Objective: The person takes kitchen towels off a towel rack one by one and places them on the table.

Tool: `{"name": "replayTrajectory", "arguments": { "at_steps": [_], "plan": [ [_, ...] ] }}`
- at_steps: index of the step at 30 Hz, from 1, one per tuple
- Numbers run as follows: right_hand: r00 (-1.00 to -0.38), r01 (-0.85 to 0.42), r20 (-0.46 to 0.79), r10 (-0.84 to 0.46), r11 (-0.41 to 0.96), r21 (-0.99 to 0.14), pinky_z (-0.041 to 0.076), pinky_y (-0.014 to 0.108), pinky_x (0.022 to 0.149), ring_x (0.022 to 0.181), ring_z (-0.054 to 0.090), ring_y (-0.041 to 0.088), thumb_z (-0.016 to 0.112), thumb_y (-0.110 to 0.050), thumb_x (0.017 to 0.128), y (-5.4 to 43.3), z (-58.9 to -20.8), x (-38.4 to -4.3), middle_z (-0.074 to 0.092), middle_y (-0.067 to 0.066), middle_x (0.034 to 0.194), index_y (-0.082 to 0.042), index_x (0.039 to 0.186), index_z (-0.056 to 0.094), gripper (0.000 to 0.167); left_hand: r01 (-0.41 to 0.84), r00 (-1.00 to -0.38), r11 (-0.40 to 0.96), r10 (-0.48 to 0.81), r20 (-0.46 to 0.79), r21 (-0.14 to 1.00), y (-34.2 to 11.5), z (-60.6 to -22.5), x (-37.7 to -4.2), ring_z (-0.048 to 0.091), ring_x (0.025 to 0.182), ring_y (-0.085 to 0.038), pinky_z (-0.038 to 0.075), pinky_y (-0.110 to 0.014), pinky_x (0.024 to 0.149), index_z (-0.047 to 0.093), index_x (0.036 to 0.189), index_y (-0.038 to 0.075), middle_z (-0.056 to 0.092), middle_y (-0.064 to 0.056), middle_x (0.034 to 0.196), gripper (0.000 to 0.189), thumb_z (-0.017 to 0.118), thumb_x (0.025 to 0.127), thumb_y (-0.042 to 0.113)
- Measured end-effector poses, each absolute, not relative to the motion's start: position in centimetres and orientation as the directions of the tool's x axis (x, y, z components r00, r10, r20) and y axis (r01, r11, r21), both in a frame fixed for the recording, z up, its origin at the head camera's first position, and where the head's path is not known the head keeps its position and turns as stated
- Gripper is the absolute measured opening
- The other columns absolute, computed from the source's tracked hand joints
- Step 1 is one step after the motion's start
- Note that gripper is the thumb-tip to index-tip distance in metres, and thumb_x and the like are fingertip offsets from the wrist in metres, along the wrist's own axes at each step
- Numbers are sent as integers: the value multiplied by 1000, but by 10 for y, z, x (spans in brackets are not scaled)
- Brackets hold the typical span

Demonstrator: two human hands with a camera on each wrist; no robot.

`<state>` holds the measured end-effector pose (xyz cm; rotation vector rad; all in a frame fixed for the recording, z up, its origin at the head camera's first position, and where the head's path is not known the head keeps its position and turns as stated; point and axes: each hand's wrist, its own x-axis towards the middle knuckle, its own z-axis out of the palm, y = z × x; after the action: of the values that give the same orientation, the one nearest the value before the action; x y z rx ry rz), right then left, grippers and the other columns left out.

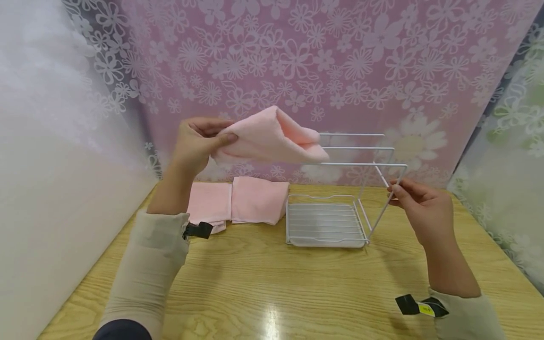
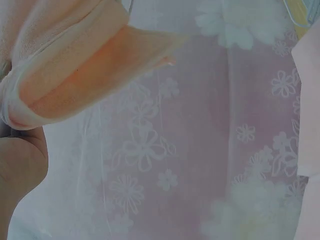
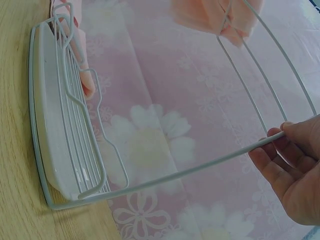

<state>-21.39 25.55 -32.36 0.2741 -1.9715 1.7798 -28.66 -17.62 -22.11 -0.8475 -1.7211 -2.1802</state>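
My left hand (image 1: 193,146) pinches the left end of a folded pink towel (image 1: 265,137), its thumb on the near face. The towel's right end opens into a fold and overlaps the top bars of a white wire rack (image 1: 361,164); I cannot tell whether it touches them. On the rack's right side, my right hand (image 1: 425,210) holds a slanting upright wire between thumb and fingers, and the right wrist view shows this grip on the rack wire (image 3: 175,175) closely. The left wrist view shows the towel (image 2: 75,65) above part of the left hand (image 2: 25,165).
Pink towels lie folded on the wooden table (image 1: 272,278), one stack (image 1: 210,200) beside another (image 1: 260,198), left of the rack. A white tray (image 3: 50,125) sits under the rack's lower grid. A flowered pink curtain (image 1: 297,61) hangs behind; a white panel (image 1: 55,141) stands at left.
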Motion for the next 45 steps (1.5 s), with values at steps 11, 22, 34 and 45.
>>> {"name": "replayTrajectory", "arguments": {
  "at_steps": [11, 22, 34, 45],
  "plan": [
    [-869, -447, 466, 164, 142, -883, 55, 21, 71, 86, 69, 5, 65, -9, 93, 255, -323, -213, 73, -5, 100, 10, 125, 61, 37, 443, -879, -216, 83, 469, 870, -211, -229, -282, 73, 71, -25, 58, -35, 62, 77, 96, -2, 74, -15, 90, 21, 80, 76, -6],
    [-872, -447, 460, 166, 112, -888, 56, 22, 71, 86, 69, 6, 65, -9, 93, 256, -324, -214, 73, -5, 100, 8, 124, 62, 36, 296, -952, -47, 62, 299, 954, -237, -244, -276, 71, 66, -19, 58, -30, 56, 76, 100, -1, 74, -10, 82, 25, 82, 76, 0],
    [-876, -450, 459, 147, 90, -889, 55, 19, 70, 86, 69, 4, 63, -4, 94, 254, -324, -214, 72, -7, 100, 15, 128, 55, 39, 196, -976, 167, 130, 175, 966, -253, -266, -269, 64, 49, -17, 53, -31, 43, 79, 100, 12, 74, -7, 77, 22, 84, 78, 12],
    [-884, -427, 443, 152, 126, -895, 55, 19, 71, 87, 68, 3, 62, -6, 94, 254, -322, -212, 72, -8, 101, 15, 129, 53, 41, 185, -963, 279, 243, 117, 942, -239, -286, -255, 70, 66, -25, 58, -40, 56, 73, 110, -1, 74, -13, 87, 34, 82, 81, 15]
  ]
}}
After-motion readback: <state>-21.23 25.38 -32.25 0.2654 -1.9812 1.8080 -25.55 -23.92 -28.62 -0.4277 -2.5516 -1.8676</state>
